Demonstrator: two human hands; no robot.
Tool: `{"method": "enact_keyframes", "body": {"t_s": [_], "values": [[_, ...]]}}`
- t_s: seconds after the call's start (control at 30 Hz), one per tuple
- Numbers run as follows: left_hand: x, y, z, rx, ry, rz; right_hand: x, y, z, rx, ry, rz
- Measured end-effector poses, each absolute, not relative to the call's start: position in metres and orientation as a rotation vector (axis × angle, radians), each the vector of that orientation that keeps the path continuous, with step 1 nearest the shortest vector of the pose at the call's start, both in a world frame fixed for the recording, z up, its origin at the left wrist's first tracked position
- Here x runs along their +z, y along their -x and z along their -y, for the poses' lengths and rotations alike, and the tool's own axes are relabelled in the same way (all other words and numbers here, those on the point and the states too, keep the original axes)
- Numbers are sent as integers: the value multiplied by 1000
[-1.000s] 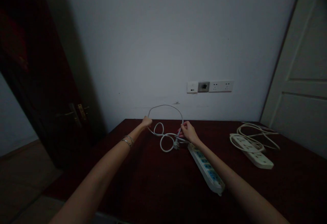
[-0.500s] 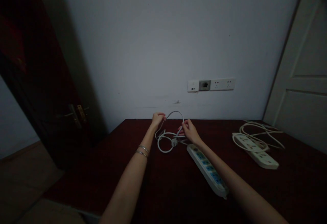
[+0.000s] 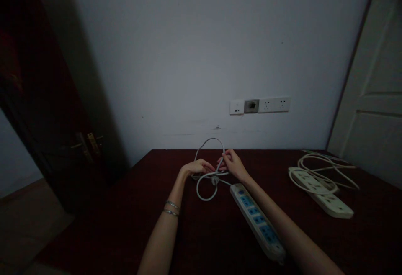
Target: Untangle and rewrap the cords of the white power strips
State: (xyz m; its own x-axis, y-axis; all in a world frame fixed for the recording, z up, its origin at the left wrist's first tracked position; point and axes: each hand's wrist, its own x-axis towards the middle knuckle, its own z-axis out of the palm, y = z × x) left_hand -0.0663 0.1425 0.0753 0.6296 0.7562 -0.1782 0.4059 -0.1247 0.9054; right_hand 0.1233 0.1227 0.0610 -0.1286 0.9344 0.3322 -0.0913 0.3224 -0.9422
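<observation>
A white power cord [image 3: 205, 199] lies in loops on the dark red table, with one loop arched up between my hands. My right hand [image 3: 233, 164] pinches the cord on the right side of that loop. Lower and to the left, my left hand [image 3: 198, 167] reaches in with its fingers at the cord near the plug [image 3: 215, 180]; whether it grips anything is hard to see. The cord leads to a white power strip [image 3: 257, 220] with blue sockets, lying slantwise beside and partly below my right forearm.
A second white power strip [image 3: 322, 197] with its coiled cord [image 3: 333, 168] lies on the right of the table [image 3: 109, 224]. Wall sockets [image 3: 274, 105] and a switch [image 3: 251, 106] sit above the back edge. A dark door [image 3: 63, 120] stands at left.
My left hand has left the top left of the raised loop and come down and right toward the plug. My right hand stays on the cord. The view has shifted slightly.
</observation>
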Motion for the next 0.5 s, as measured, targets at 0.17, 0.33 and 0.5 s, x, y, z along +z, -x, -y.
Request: {"method": "enact_keyframes", "body": {"t_s": [0.17,0.33,0.5], "values": [[80,64,-138,324,-1896,-997,65,-127,-127,1157,896,1301],[83,62,-134,307,-1937,-1000,70,-134,-129,1178,929,1278],[78,59,-139,322,-1917,-987,70,-140,-134,1186,953,1239]]}}
